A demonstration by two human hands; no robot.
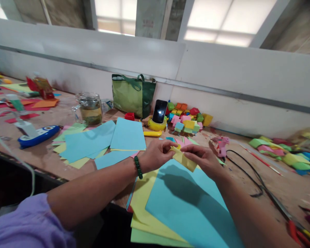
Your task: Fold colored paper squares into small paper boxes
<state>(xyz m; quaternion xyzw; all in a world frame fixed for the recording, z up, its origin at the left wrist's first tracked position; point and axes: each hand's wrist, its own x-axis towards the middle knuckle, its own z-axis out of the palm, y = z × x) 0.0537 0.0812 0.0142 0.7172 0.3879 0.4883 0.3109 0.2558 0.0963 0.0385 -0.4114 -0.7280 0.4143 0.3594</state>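
Observation:
A small piece of folded yellow paper (185,161) is held up between my two hands, above a large sheet of blue paper (181,203). My left hand (157,155), below a dark green bead bracelet, pinches its left end with thumb and fingertips. My right hand (203,159) grips the upper right edge, fingers closed on it. Both hands cast a shadow on the blue sheet. Yellow sheets (144,199) stick out from under the blue one.
Loose blue sheets (127,134) lie to the left. Behind stand a glass mug (91,112), a green bag (131,94), a phone (160,111) on a yellow stand and colourful folded paper shapes (187,120). On the right are a pink glue gun (221,144) with its cable and scissors (281,206).

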